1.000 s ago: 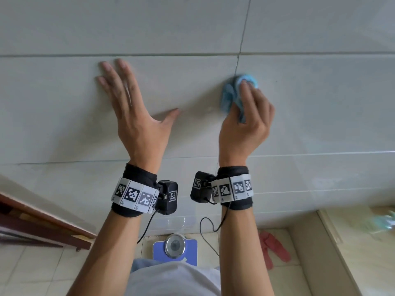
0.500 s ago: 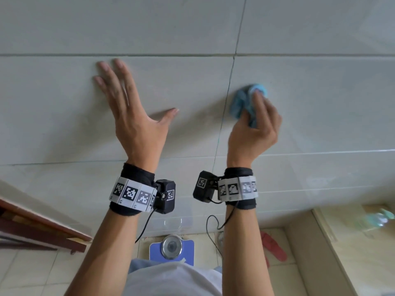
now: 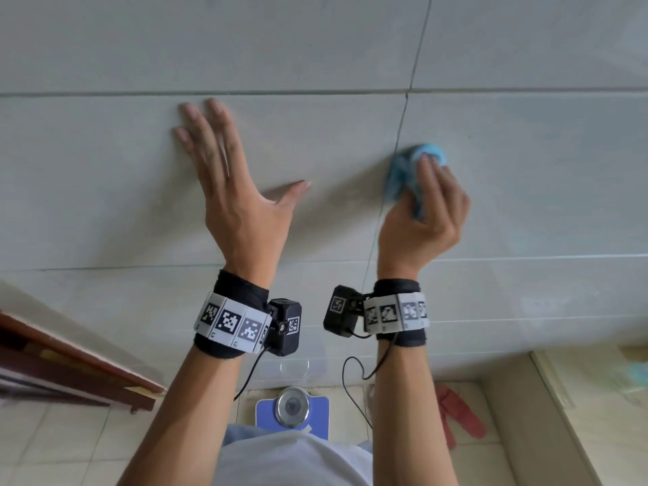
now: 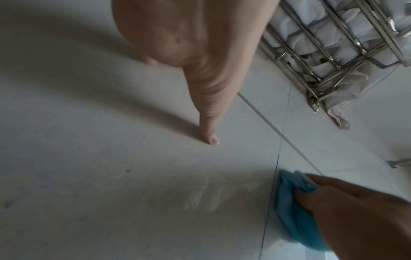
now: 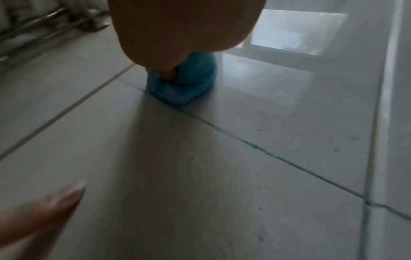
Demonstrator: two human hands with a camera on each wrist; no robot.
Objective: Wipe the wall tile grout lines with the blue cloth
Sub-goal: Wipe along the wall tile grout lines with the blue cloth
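Observation:
My right hand (image 3: 426,205) grips a bunched blue cloth (image 3: 403,175) and presses it against the pale grey wall tiles, right beside the vertical grout line (image 3: 401,128). The wrist views show the blue cloth (image 4: 293,207) (image 5: 184,82) touching that line, which carries faint blue marks lower down (image 5: 251,146). My left hand (image 3: 228,173) lies flat on the tile to the left, fingers straight and spread, thumb (image 4: 211,137) pointing toward the cloth. A horizontal grout line (image 3: 245,92) runs just above both hands.
A metal wire rack (image 4: 333,52) holding white cloths hangs on the wall above. On the floor below stand a blue bathroom scale (image 3: 292,408) and red slippers (image 3: 459,415). A dark wooden door frame (image 3: 63,373) is at the lower left, a beige ledge (image 3: 578,415) at the lower right.
My right hand moved the cloth off the vertical grout line to the right, then back against the line and slightly lower. The left hand stayed flat on the tile.

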